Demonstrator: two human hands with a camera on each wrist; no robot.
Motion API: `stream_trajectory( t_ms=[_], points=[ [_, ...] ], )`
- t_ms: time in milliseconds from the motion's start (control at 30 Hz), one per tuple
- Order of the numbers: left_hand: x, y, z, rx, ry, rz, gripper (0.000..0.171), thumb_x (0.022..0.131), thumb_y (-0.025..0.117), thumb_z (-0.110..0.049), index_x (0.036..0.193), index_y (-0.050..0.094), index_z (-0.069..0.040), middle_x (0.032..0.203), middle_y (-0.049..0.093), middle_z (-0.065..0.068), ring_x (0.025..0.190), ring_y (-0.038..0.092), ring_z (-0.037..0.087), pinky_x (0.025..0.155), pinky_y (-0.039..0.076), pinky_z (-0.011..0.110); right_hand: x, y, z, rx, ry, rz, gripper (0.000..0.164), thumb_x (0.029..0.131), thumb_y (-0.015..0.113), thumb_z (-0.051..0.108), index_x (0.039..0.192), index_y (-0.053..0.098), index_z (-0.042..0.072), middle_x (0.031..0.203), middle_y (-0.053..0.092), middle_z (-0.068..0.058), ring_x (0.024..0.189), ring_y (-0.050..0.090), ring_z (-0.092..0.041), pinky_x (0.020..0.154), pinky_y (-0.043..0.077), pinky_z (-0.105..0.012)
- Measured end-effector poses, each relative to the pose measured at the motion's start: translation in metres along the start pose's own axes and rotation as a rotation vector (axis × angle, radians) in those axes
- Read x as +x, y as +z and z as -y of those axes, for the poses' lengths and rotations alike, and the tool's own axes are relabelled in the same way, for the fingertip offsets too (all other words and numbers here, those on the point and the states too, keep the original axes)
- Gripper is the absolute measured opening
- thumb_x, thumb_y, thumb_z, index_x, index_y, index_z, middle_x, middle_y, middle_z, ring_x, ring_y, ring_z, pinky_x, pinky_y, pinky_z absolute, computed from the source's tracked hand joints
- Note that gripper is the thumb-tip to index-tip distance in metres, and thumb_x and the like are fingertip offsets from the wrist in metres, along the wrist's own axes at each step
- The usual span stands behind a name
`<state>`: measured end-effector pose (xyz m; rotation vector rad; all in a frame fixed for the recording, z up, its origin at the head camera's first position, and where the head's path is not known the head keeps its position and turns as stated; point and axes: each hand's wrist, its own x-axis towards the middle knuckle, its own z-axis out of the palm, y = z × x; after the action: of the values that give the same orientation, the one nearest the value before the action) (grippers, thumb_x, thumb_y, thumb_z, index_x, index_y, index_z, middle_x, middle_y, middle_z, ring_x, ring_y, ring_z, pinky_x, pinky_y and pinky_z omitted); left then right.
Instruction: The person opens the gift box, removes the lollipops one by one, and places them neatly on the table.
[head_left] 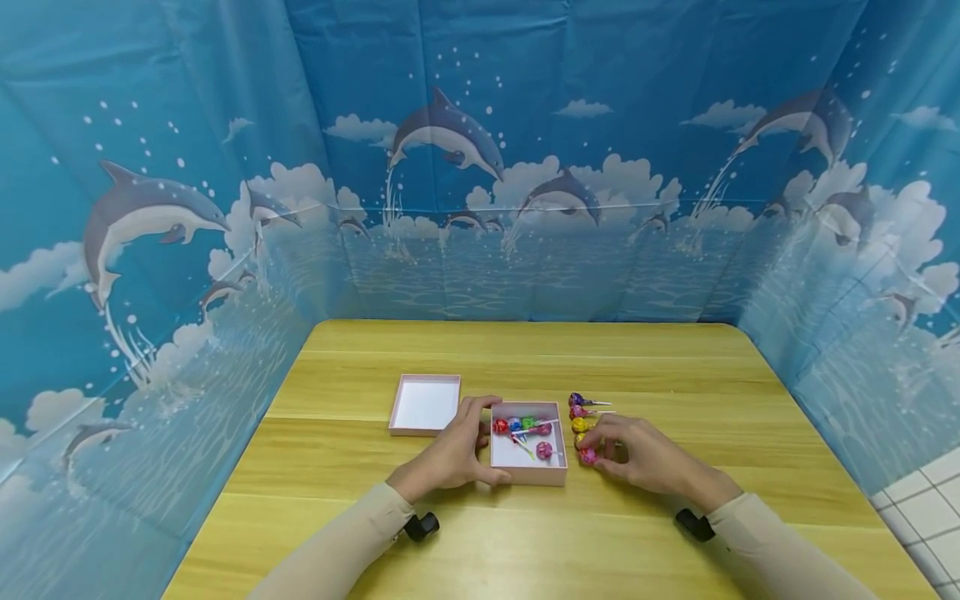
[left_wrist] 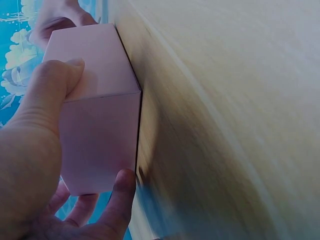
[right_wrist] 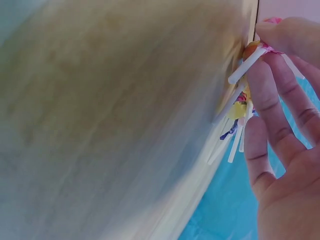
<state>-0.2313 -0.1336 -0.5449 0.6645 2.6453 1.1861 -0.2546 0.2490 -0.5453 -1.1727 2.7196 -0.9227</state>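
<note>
A pink open box with a white inside stands on the table, and my left hand grips its left side, thumb at the near corner and fingers round the far one. Inside lie several wrapped lollipops: a red one, a blue one, a green one and pink ones, one of them nearer the front. Right of the box, my right hand pinches a pink lollipop between thumb and fingertips; its white stick points out below the thumb in the right wrist view.
Beyond the right fingers, more lollipops lie in a column: purple, pink and yellow, partly hidden by the hand. The box lid lies inside-up at the left. A dolphin-print curtain surrounds the wooden table.
</note>
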Motion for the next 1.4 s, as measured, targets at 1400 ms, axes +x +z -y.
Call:
stream_trajectory(
  t_ms=[1400],
  points=[
    [0.0005,0.0,0.0003,0.002,0.002,-0.001,0.123,0.086,0.107,-0.043,0.18,0.03,-0.022,0.167,0.045,0.01,0.133,0.066,0.017,0.119,0.057,0.036,-0.0009,0.0051,-0.0035,-0.06,-0.015,-0.005,0.035,0.101,0.088,0.002,0.129,0.086,0.022,0.125,0.078,0.008,0.106,0.071,-0.006,0.089,0.067,-0.03]
  ],
)
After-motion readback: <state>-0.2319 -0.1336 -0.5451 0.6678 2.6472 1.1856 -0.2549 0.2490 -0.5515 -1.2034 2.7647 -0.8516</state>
